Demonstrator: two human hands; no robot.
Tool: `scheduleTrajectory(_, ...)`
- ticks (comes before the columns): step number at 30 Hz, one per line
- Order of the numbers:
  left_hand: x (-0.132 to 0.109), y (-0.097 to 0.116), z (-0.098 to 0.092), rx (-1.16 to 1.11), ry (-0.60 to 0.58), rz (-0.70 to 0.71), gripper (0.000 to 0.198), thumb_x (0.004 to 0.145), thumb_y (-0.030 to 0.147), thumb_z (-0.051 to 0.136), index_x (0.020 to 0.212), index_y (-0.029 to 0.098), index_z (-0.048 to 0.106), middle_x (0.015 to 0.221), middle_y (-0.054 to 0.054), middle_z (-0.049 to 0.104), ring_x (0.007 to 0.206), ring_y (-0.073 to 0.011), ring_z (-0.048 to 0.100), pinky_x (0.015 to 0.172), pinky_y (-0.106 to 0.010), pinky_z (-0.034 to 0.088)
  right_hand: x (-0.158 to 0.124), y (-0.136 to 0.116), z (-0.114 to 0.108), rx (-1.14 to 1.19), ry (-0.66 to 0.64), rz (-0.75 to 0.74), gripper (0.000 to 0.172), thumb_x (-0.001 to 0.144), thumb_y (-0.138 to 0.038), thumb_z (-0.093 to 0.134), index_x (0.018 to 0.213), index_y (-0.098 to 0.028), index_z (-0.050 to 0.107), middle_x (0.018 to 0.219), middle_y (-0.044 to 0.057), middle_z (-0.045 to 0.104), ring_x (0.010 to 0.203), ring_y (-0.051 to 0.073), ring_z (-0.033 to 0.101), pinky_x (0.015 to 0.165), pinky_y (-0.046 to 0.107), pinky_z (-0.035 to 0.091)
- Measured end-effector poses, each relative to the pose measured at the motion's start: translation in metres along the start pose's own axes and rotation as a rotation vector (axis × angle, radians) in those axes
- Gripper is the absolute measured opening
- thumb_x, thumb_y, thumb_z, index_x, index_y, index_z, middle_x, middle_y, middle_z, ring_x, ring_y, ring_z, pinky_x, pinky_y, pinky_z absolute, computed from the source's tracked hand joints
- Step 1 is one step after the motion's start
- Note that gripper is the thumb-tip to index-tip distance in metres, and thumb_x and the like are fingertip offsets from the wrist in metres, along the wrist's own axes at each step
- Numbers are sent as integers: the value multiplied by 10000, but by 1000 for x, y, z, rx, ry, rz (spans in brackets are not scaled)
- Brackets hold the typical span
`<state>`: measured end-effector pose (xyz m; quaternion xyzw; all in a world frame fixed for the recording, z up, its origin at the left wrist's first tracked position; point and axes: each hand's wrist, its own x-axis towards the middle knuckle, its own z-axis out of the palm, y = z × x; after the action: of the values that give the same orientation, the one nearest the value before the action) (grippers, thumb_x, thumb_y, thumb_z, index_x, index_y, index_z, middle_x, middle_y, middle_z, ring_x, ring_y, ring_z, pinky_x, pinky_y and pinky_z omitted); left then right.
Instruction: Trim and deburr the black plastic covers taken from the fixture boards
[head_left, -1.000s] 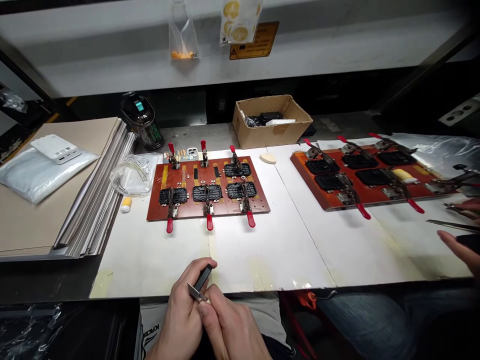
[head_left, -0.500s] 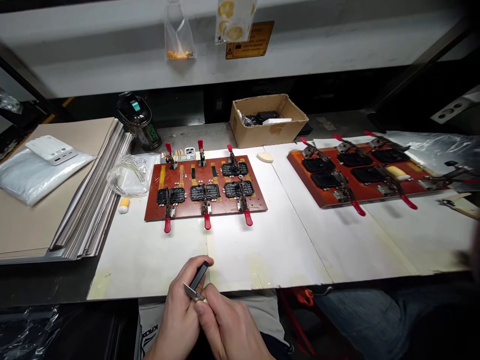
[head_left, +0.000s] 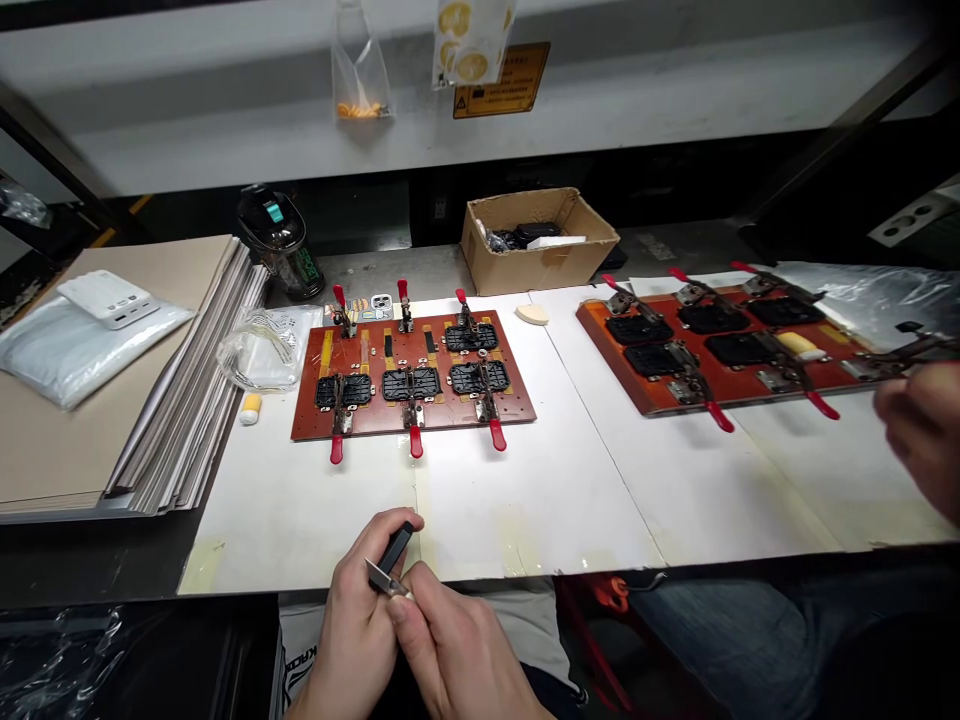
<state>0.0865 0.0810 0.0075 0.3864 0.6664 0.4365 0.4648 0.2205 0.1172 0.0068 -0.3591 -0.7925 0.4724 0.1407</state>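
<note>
Close to the table's front edge, my left hand [head_left: 358, 615] is closed around a small black rectangular plastic part [head_left: 399, 545], one end of it showing past the fingertips. My right hand [head_left: 465, 645] pinches a knife with a short metal blade [head_left: 384, 578]. The blade lies right by the black part; whether it touches cannot be made out. Beyond both hands lies a reddish-brown fixture board [head_left: 420, 422] with red-handled toggle clamps [head_left: 416, 441]. Black ribbed plastic parts [head_left: 410, 384] sit on it, several under clamps.
At right, a second fixture board [head_left: 660, 400] bears a yellow-white roll [head_left: 799, 346]; a co-worker's blurred hand [head_left: 926, 435] is beside it. A cardboard box [head_left: 536, 265] and dark bottle [head_left: 281, 245] stand behind. Stacked cardboard sheets [head_left: 67, 440] are at left.
The co-worker's hand has come into view at the right edge, over the end of the second board. My two hands have hardly moved, still holding the black part and the knife.
</note>
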Motion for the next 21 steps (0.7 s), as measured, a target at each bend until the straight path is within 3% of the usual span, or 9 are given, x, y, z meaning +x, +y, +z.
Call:
scheduleTrajectory(6, 1, 1, 3, -46, -7, -33, 432, 842, 120, 480, 1235, 273, 578, 1216, -17, 621, 1288, -229, 543, 917, -272, 506, 0, -1, -3, -10, 1, -3, 311, 1061, -396, 271, 825, -246, 406, 680, -15, 592, 541, 143, 526, 515, 258, 304)
scheduleTrajectory(13, 0, -2, 2, -17, 8, -12, 440, 852, 118, 480, 1242, 293, 584, 1300, -4, 632, 1286, -220, 552, 898, -264, 509, -1, 0, -1, -13, 25, -8, 306, 1064, -392, 273, 842, -243, 423, 679, -21, 595, 530, 139, 511, 511, 252, 288)
scheduleTrajectory(21, -2, -3, 2, 50, 46, 47, 364, 929, 155, 454, 1244, 277, 591, 1315, -22, 644, 1252, -197, 578, 1037, -298, 462, 3, -3, -9, 67, 59, 59, 335, 1073, -431, 262, 853, -245, 433, 652, -37, 529, 501, 129, 446, 499, 247, 290)
